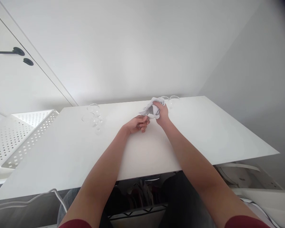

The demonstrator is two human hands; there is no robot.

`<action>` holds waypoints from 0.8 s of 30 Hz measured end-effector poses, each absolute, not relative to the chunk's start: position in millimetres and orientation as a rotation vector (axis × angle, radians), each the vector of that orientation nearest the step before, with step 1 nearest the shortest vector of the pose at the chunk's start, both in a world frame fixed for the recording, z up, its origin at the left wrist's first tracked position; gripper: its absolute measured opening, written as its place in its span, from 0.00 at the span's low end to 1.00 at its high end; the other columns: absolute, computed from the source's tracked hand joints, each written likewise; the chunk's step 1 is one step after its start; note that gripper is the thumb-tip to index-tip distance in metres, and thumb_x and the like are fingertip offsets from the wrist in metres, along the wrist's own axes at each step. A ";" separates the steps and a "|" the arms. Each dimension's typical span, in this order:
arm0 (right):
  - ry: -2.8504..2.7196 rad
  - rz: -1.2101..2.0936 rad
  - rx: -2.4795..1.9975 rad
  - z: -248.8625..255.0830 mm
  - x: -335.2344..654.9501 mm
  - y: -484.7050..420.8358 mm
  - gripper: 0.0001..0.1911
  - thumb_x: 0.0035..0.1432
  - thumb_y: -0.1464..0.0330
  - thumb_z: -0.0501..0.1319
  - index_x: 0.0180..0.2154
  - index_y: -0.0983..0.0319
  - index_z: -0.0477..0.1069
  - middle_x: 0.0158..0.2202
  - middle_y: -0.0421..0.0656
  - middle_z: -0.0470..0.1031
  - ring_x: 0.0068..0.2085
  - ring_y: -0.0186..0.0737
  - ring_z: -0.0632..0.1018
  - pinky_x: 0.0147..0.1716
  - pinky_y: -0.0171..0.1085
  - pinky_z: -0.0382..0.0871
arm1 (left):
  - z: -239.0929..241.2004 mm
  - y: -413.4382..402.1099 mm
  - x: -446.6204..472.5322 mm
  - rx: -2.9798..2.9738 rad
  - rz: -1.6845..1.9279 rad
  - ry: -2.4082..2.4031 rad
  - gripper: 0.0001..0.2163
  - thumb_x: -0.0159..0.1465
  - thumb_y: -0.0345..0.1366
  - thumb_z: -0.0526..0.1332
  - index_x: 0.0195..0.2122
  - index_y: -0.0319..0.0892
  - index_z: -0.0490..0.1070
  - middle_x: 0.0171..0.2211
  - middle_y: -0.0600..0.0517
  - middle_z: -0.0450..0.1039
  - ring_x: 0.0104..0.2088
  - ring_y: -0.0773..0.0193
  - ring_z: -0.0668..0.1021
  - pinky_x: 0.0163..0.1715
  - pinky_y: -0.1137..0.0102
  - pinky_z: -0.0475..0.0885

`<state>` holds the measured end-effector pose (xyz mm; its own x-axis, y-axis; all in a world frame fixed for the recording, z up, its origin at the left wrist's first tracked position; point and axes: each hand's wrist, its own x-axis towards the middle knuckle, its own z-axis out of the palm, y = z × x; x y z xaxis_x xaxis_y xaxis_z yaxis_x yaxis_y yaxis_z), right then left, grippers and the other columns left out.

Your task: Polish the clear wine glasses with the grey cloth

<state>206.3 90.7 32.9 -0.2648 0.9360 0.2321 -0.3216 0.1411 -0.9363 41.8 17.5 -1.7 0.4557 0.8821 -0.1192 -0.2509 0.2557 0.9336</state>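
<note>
Plain home room, white tabletop point(192, 139) against bare walls, door point(18, 82) with black handle point(9, 51), perforated white rack point(21, 133) beside the left edge

Our arms bare from hands to above elbows. Our left hand point(138, 123) and right hand point(161, 111) ungloved; we see no rings, no watch. Short dark-red sleeves at bottom edge of view, one per arm. Dark trousers on our lap below.

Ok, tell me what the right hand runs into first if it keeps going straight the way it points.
The right hand, closed on a white cloth, points away toward the table's far edge. First in line, probably, are the clear glasses just beyond it, then the wall; depth is hard to judge.
</note>
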 end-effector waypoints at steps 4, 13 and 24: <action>-1.221 1.734 -0.393 40.6 203.4 79.4 0.18 0.58 0.50 0.63 0.32 0.59 0.74 0.35 0.44 0.77 0.37 0.42 0.79 0.37 0.41 0.76 | -3.5 17.4 38.6 1.064 0.952 0.705 0.19 0.63 0.51 0.69 0.29 0.41 0.69 0.17 0.60 0.53 0.16 0.69 0.64 0.23 0.68 0.70; -1.346 1.645 -0.646 27.3 182.2 59.0 0.26 0.48 0.46 0.75 0.34 0.58 0.71 0.23 0.40 0.75 0.18 0.38 0.71 0.10 0.37 0.60 | -8.7 22.2 50.8 0.967 1.323 0.759 0.14 0.60 0.41 0.70 0.27 0.41 0.67 0.19 0.57 0.62 0.22 0.67 0.72 0.32 0.66 0.74; -1.134 1.517 -0.688 11.6 179.7 86.5 0.21 0.45 0.58 0.78 0.37 0.60 0.75 0.36 0.42 0.81 0.37 0.40 0.81 0.36 0.39 0.78 | -6.0 32.7 53.5 0.763 1.783 0.966 0.14 0.51 0.29 0.66 0.40 0.43 0.75 0.43 0.52 0.77 0.43 0.64 0.78 0.42 0.71 0.70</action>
<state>179.7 86.5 11.6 -0.2634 0.9544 0.1405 -0.4052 0.0227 -0.9140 53.5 32.7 -6.0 -0.3676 0.9262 0.0837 -0.4359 -0.2512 0.8642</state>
